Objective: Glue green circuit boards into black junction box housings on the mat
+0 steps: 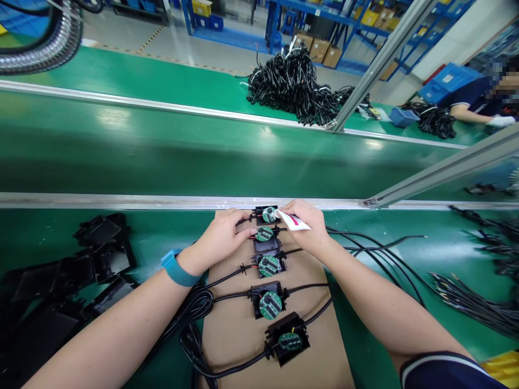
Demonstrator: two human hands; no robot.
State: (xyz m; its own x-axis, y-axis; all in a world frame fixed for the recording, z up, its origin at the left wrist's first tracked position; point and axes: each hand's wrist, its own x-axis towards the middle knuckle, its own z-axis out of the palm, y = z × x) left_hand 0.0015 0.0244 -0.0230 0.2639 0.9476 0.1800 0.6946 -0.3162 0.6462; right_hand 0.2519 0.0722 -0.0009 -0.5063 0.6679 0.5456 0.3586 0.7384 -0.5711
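Note:
My right hand (306, 219) is closed around a white tube with red print (294, 221). The tube's tip points at the round green circuit board (270, 214) in the farthest black housing. Beside that housing, my left hand (225, 237) has thumb and fingers apart. Its fingertips lie by the farthest unit's cable, and the thumb reaches to the second circuit board (264, 233). Nearer to me, more boards rest on black housings in the same row: a third board (269, 266), another board (270, 305) and the nearest board (290, 341). Black cables leave the housings on both sides.
A cardboard sheet (239, 335) lies under the row. Black plastic cases (109, 254) are piled at left, coiled cable (198, 308) beside the sheet. Cable ends (470, 302) lie at right. Beyond the metal rail (121, 201) are a cable heap (298, 86) and a co-worker (470, 105).

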